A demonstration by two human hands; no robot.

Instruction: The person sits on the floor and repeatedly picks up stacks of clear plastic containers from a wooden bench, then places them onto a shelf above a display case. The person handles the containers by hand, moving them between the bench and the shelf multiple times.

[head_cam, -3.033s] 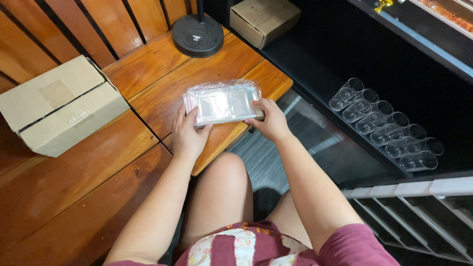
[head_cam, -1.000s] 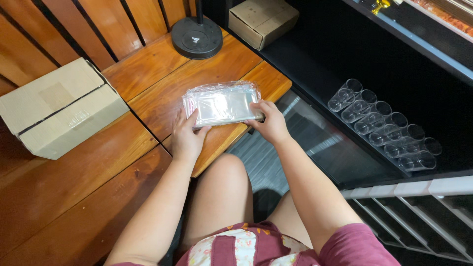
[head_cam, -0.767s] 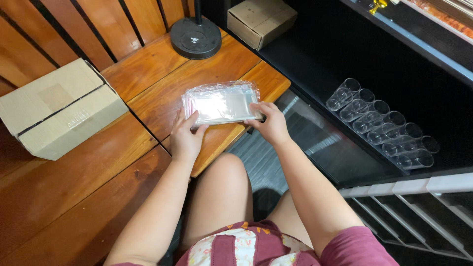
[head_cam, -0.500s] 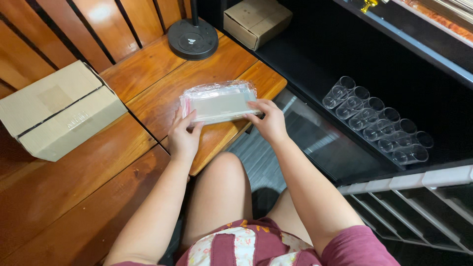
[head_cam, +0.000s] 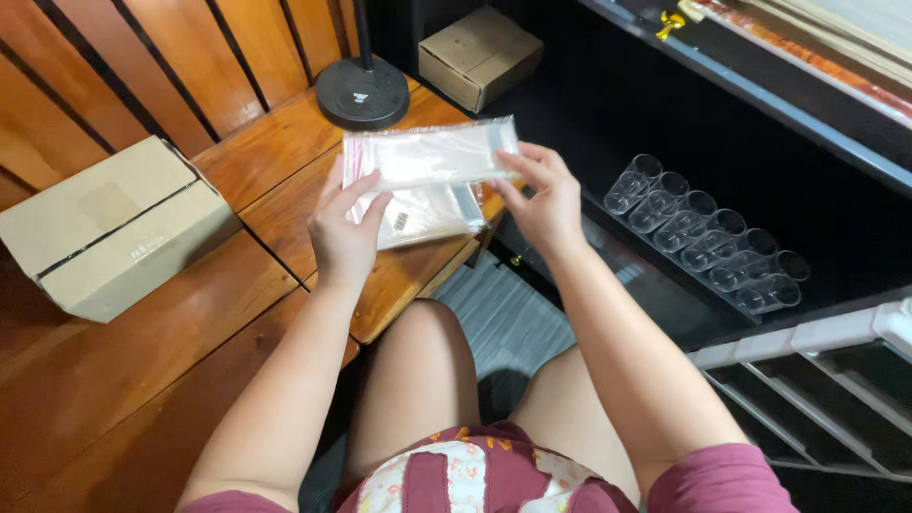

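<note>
Now, through the head camera, I am watching the left hand [head_cam: 344, 228] and the right hand [head_cam: 544, 195] each pinching an end of a clear plastic bag [head_cam: 432, 154], lifting it off the bag stack [head_cam: 423, 214] on the wooden table [head_cam: 285, 161]. I judge that peeling slowly, with fingertips at the edge, is keeping lower bags from clinging.

The lamp base [head_cam: 362, 92] pole is cut off by the top edge; the lower bag stack [head_cam: 427, 211] is partly hidden by the lifted clear bag [head_cam: 432, 152].
</note>
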